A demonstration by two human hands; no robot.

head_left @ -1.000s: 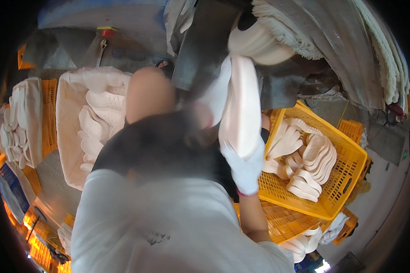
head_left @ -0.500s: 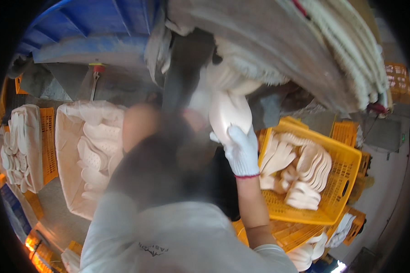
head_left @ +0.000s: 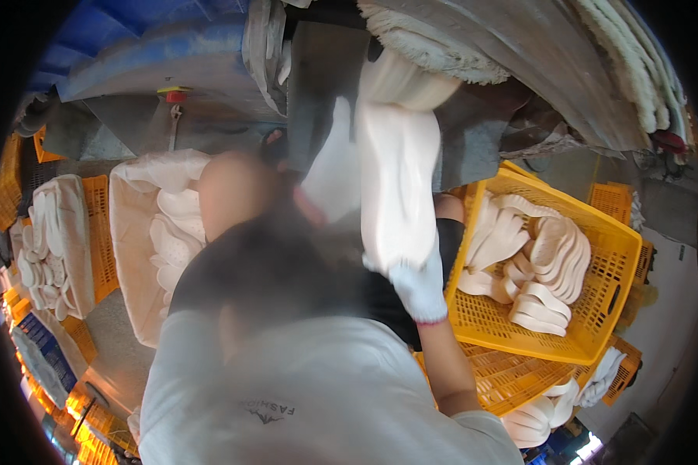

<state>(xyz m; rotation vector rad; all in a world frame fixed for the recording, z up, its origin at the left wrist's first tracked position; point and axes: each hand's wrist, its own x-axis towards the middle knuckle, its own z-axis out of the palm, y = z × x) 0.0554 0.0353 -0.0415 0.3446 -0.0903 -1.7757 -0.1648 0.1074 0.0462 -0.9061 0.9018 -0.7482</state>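
A long cream foam shoe sole stretches away from me, slightly smeared by motion. Its far end meets a pale, rounded roller-like part of the machine; whether they touch is hard to see. In a white knitted glove, my right hand grips the sole's near end, thumb on top. My left hand, gloved too, is against the sole's left edge, one digit stretched up beside it. Its other fingers seem to go behind the sole and are hidden.
On my right, a yellow plastic crate holds several cream soles. A cloth-lined bin of perforated soles stands left, by my knee. Another lined crate sits farther left. Above hang grey cloth covers; a blue panel is at upper left.
The sole has tipped so that much more of its length faces me. My right hand has come nearer my body, and my left hand shows more clearly. The whole view has shifted slightly.
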